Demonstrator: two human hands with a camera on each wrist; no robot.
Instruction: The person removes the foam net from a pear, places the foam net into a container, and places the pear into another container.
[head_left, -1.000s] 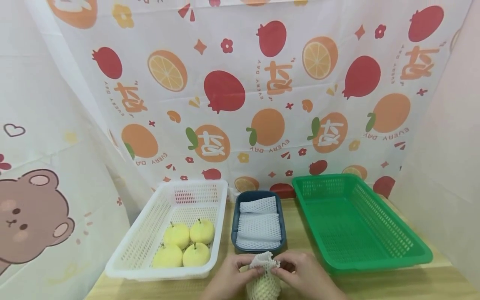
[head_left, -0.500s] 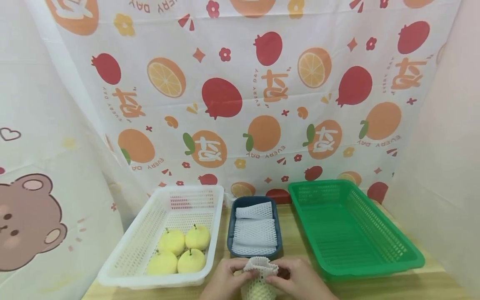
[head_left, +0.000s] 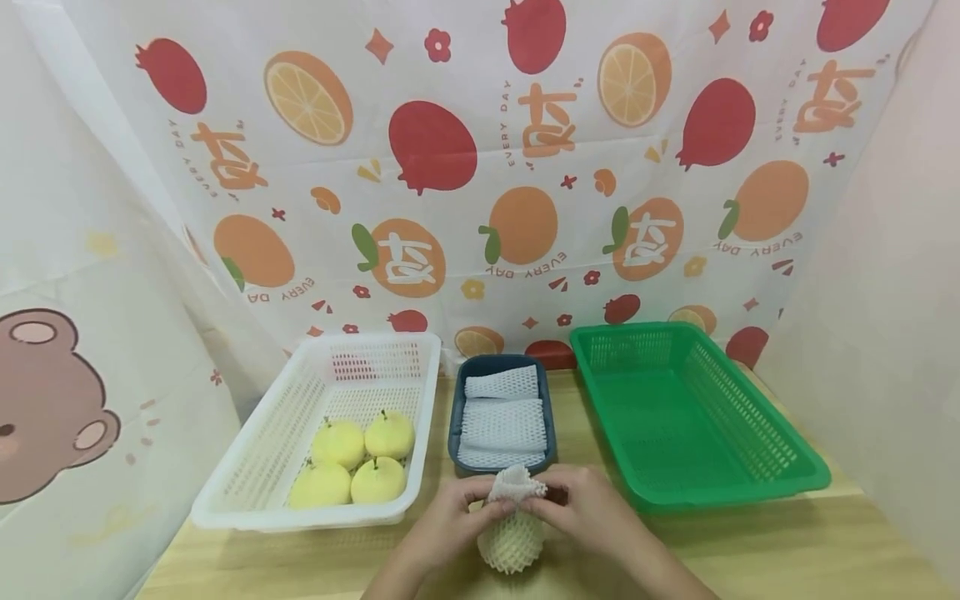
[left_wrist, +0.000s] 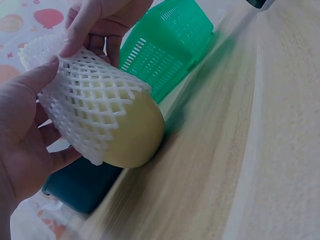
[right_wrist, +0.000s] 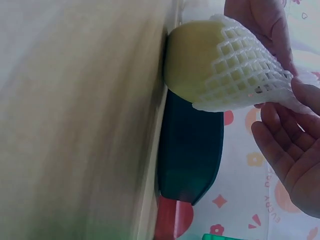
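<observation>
In front of me a yellow pear (left_wrist: 142,135) stands on the table inside a white foam net sleeve (left_wrist: 95,95). The wrist views show its lower part bare below the net's edge. My left hand (head_left: 450,517) pinches the sleeve's upper end between thumb and fingers from the left. From the right, my right hand (head_left: 585,508) pinches the same end, its thumb close to the left one. Above the pear the net's top (head_left: 517,483) sticks up, drawn narrow. Several more yellow pears (head_left: 337,443) sit bare in the white basket (head_left: 429,400) on the left.
Just beyond my hands is a dark blue box (head_left: 455,433) with stacked white foam sleeves (head_left: 504,423). A green basket (head_left: 720,500) stands on the right. Wooden table (head_left: 810,550) extends in front of it. A fruit-print cloth (head_left: 465,250) hangs behind.
The head view has tilted, so the scene sits higher and more of the netted pear shows. Both hands keep pinching the sleeve, and its top looks narrower than half a second ago.
</observation>
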